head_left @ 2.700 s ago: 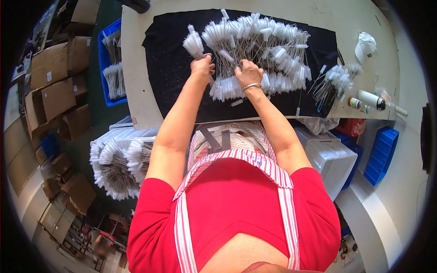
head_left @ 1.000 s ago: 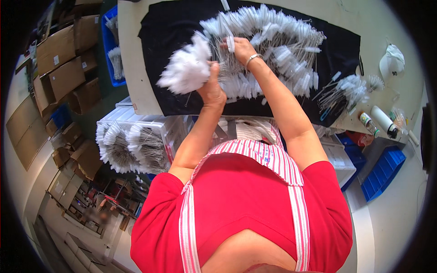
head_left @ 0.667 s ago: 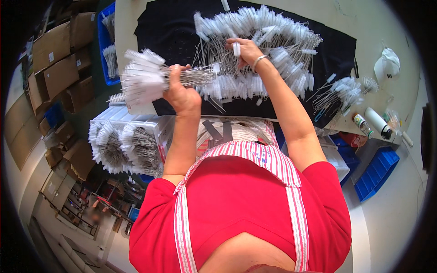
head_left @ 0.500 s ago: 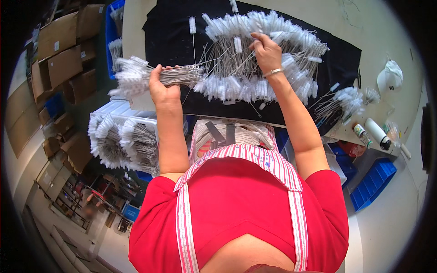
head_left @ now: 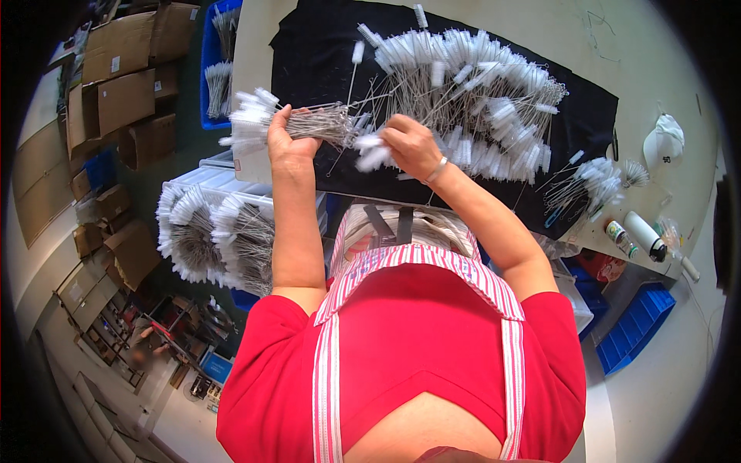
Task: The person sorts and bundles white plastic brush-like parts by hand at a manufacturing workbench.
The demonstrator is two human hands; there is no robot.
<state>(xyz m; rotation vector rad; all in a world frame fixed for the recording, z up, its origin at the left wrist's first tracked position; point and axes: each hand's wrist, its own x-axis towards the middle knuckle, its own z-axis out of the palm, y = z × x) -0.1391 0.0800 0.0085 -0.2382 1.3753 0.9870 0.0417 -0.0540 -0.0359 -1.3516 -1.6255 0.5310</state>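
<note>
A: What textures are seen?
B: A bundle of brushes [head_left: 312,125], with thin metal wire handles [head_left: 328,122] and fluffy, cylindrical white bristle heads [head_left: 251,125], is held above the left edge of a pale table [head_left: 252,73]. A curved, tangled pile of brushes [head_left: 467,86] of the same kind is spread across a wrinkled black cloth [head_left: 309,65].
A: What has changed from 0.5 seconds earlier?
B: The right hand [head_left: 413,145] has been brought down from the pile's far row, and is now seen near the bundle's handle ends. The bundle is still carried in the left hand [head_left: 292,145].
A: And the fingers?
B: The bundle is clasped between the left thumb and fingers. The right fingers are curled together beside blurred white heads [head_left: 373,157]; whether these are pinched or merely touched cannot be told.
</note>
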